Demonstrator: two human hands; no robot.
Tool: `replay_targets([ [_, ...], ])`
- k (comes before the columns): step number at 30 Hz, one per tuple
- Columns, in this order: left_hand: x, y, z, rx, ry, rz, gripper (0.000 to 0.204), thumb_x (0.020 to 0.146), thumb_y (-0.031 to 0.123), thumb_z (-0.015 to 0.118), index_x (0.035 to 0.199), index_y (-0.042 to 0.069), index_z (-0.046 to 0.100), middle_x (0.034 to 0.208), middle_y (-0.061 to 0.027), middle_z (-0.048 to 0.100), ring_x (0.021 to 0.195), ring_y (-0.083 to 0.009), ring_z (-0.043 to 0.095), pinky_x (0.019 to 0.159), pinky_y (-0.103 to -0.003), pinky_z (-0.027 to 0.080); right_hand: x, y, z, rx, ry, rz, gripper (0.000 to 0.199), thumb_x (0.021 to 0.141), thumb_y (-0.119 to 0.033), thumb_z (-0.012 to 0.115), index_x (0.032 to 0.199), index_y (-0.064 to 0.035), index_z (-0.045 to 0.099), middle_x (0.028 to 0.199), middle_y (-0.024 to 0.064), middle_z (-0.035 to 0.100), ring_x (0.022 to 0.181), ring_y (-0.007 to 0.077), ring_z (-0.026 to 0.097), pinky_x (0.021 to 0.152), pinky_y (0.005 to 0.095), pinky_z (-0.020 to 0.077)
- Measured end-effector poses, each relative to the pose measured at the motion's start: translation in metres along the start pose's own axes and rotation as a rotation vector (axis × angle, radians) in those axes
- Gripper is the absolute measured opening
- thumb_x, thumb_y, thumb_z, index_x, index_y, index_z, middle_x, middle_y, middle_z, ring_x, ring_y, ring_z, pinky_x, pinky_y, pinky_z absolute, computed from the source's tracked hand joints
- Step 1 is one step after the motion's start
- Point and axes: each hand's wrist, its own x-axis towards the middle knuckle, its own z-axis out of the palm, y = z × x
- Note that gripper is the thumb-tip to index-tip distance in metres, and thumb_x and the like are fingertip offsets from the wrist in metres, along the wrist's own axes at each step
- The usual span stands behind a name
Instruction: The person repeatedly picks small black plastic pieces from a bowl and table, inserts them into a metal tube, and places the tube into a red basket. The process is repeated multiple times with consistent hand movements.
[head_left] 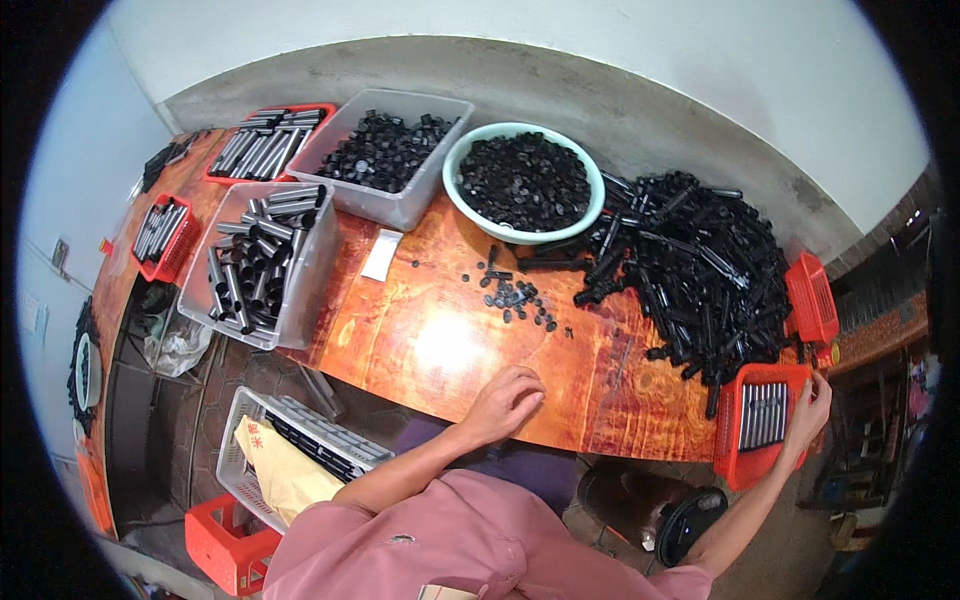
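My left hand [507, 402] rests by the near edge of the wooden table, its fingers loosely bent and a little apart, with nothing seen in it. Far to the right, my right hand [808, 412] is at the right rim of a red plastic basket [728, 440] standing at the table's corner. Its fingers are closed together, and what they hold, if anything, is hidden. Inside that basket lies a row of silver tubes [763, 415]. Small black caps [513, 297] are scattered on the table beyond my left hand.
A big heap of black tubes [690, 265] covers the right back. Behind stand a pale green basin [455, 205] of black caps and clear bins [410, 210] of caps and tubes. Red baskets [180, 250] hold more tubes at left. A white crate [232, 470] stands below the table.
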Motion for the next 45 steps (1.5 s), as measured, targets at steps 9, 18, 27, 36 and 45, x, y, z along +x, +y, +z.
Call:
replay_targets([
  [9,0.019,-0.009,-0.047,-0.285,0.05,-0.339,0.023,0.097,0.007,0.062,0.119,0.0,0.064,0.119,-0.011,0.059,0.108,-0.0196,0.063,0.093,-0.033,0.053,-0.168,-0.239,0.074,0.552,-0.463,-0.377,0.018,0.085,-0.002,0.066,0.103,0.0021,0.067,0.106,0.0202,0.067,0.099,0.0365,0.065,0.091,0.0439,0.0494],
  [18,-0.009,0.063,-0.266,0.735,0.651,0.001,0.02,0.089,0.005,0.069,0.109,0.003,0.066,0.102,-0.0138,0.068,0.096,-0.0292,0.068,0.083,-0.036,0.054,-0.257,-0.294,0.105,0.638,-0.511,-0.552,0.021,0.087,-0.001,0.066,0.107,0.0028,0.066,0.11,0.02,0.065,0.104,0.0399,0.061,0.092,0.0468,0.0484],
  [27,-0.058,0.037,-0.387,1.057,0.704,-0.799,0.045,0.088,0.042,0.07,0.118,0.01,0.063,0.093,-0.0171,0.073,0.09,-0.0354,0.071,0.077,-0.048,0.053,-0.254,-0.29,0.11,0.745,-0.54,-0.491,0.02,0.087,0.0,0.066,0.107,0.0034,0.067,0.108,0.0206,0.066,0.103,0.0408,0.061,0.09,0.0469,0.0487],
  [36,-0.095,-0.03,-0.453,1.175,0.515,-0.677,0.059,0.09,0.04,0.07,0.137,0.007,0.053,0.126,-0.022,0.065,0.111,-0.0373,0.066,0.092,-0.048,0.05,-0.163,-0.325,0.029,1.604,-0.812,-0.145,0.018,0.092,-0.01,0.066,0.1,0.0046,0.071,0.097,0.0135,0.071,0.09,0.023,0.067,0.083,0.0342,0.0517],
  [45,-0.08,0.026,-0.41,0.664,0.919,-0.184,0.05,0.099,0.03,0.062,0.133,-0.006,0.053,0.102,-0.008,0.063,0.082,-0.0169,0.058,0.072,-0.029,0.047,-0.102,-0.379,-0.083,2.611,-0.6,-0.721,0.025,0.097,-0.017,0.065,0.115,0.0003,0.07,0.11,0.0143,0.068,0.099,0.0249,0.065,0.085,0.0362,0.0504],
])
